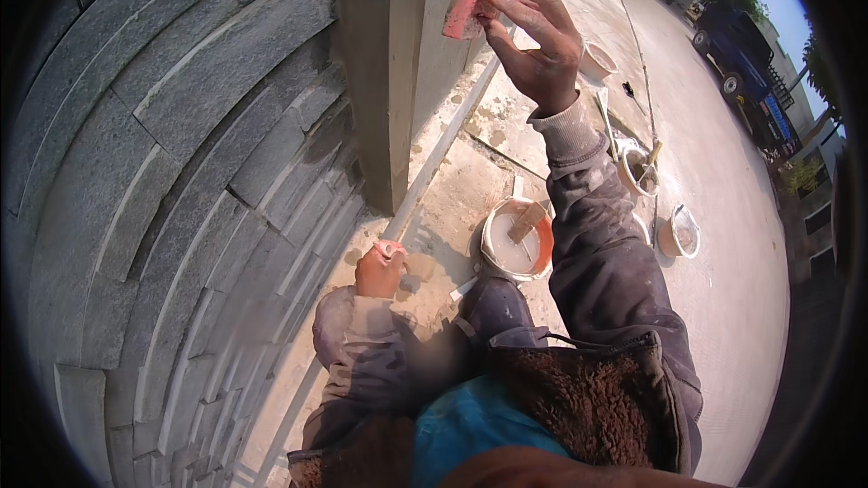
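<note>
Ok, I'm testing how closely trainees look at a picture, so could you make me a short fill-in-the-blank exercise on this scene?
1. The flat reddish piece is held in the person's ____ hand.
2. The layered stone wall rises on the person's ____ side.
3. The open bucket by the person's knee has a white rim and a bright ____ inner wall.
4. The truck parked in the background is dark ____.

Missing words: right; left; orange; blue.
</note>
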Demonstrator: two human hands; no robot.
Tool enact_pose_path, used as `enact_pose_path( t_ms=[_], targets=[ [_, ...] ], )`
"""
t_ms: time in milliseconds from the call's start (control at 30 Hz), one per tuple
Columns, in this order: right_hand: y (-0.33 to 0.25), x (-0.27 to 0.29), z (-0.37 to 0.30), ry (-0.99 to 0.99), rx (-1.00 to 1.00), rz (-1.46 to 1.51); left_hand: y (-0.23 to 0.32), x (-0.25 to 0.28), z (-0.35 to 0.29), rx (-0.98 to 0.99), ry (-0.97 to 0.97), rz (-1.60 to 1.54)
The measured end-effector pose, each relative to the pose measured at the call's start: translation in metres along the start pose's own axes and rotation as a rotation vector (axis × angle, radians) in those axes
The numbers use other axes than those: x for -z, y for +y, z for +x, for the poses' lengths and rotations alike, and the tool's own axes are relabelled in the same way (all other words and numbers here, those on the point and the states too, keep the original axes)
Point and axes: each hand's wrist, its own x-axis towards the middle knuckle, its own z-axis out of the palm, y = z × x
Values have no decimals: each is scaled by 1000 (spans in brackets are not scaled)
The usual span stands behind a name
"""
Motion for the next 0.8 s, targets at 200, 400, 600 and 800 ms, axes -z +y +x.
enact_pose_path(
  t_ms=[200,400,600,800],
  targets=[
    [21,-28,55,74,172,-34,-10,-3,3,-38,19,56],
    [24,-32,74,27,246,-98,-3,-2,4,-15,0,22],
    [29,-36,68,26,247,-82,3,-2,2,-33,-8,1],
    [29,-19,15,-74,18,-243,-5,-3,2,13,-2,-34]
  ],
)
